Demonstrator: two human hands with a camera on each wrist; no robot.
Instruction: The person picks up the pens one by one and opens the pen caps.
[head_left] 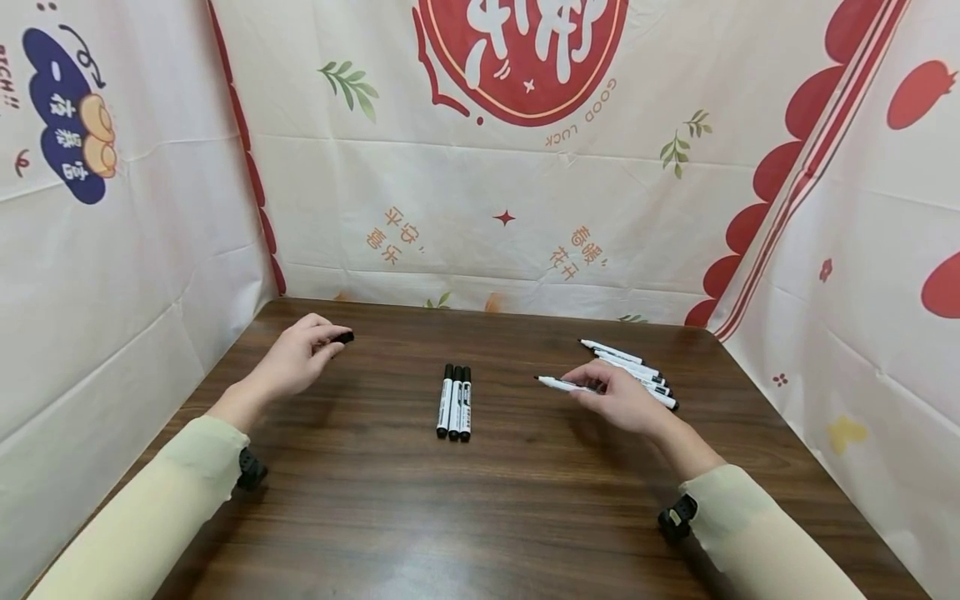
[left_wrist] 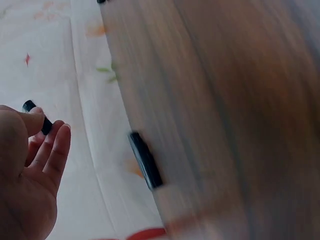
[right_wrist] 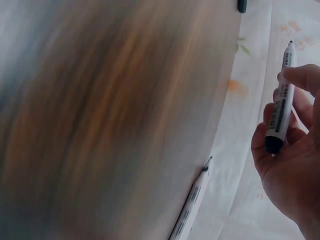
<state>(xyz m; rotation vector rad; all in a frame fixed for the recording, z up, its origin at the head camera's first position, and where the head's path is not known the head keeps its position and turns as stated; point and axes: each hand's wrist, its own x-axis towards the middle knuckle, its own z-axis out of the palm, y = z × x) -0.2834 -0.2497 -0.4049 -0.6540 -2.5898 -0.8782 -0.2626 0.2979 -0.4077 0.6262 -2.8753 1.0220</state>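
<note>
My left hand (head_left: 298, 354) pinches a small black marker cap (left_wrist: 37, 117) between thumb and fingers, above the table's left side. A second black cap (left_wrist: 145, 161) lies on the table in the left wrist view; I cannot make it out separately in the head view. On the right, my right hand (head_left: 621, 402) holds an uncapped white marker (right_wrist: 281, 102), its dark tip pointing left in the head view. Under and behind that hand several white markers (head_left: 626, 360) lie close together, at least one with a bare tip.
Three capped whiteboard markers (head_left: 454, 404) lie side by side mid-table, black caps toward the back. The dark wooden table (head_left: 420, 517) meets a printed white cloth (head_left: 480, 183) behind, with cloth also at both sides. Each wrist carries a black device (head_left: 677, 518).
</note>
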